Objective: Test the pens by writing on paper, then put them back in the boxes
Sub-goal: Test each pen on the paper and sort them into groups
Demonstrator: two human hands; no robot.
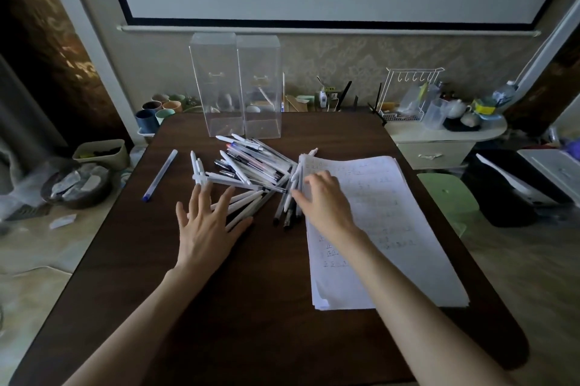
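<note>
pens [251,166] heaped mid-worktop [251,307], near two clear boxes [235,87] (one stray pen [160,175] lies apart) | left hand [207,222] flat, fingers released and spread, likely corralling | right hand [323,197] curled over pens at the paper [392,228] edge, grasp unclear, probably choosing one

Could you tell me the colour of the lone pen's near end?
Blue, on the lone pen; the head view shows it.
</note>
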